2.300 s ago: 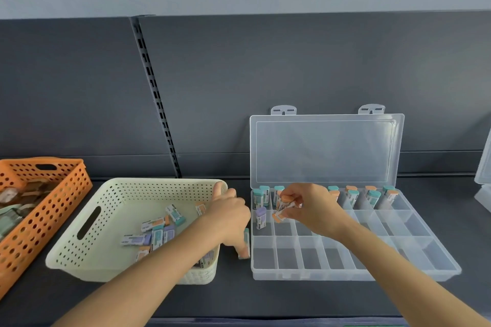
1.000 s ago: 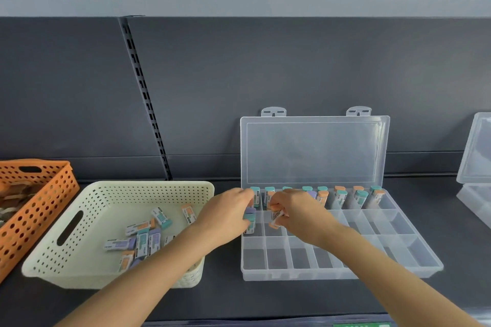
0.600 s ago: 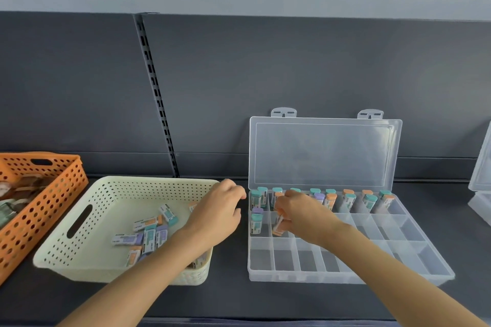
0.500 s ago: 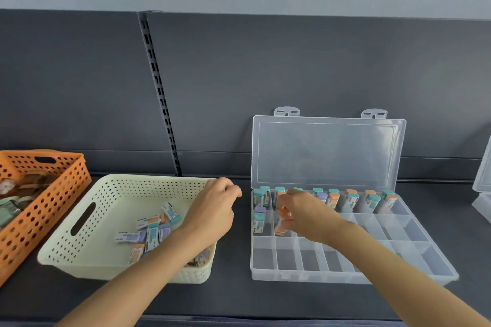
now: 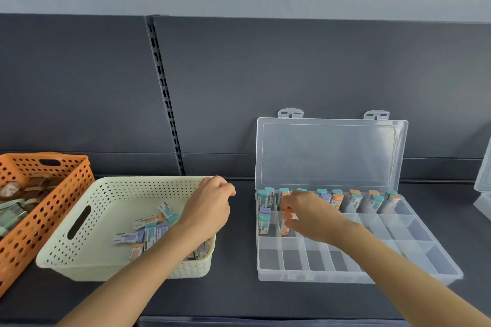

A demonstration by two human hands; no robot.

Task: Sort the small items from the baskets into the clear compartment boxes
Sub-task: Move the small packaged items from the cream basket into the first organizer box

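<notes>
Orange-capped item [image 5: 286,222] (middle row), right hand [image 5: 311,216] pinching

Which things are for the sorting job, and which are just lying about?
For the job: cream basket, small capped cases in it, orange-capped case in the right hand, clear compartment box, orange basket.
Just lying about: slotted upright, grey back panel.

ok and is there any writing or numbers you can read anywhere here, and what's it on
No text here is legible.
Labels on the small items in the cream basket: printed, too small and blurred to read.
Labels on the capped items in the clear box: likewise unreadable.
Orange basket: no text visible.
</notes>
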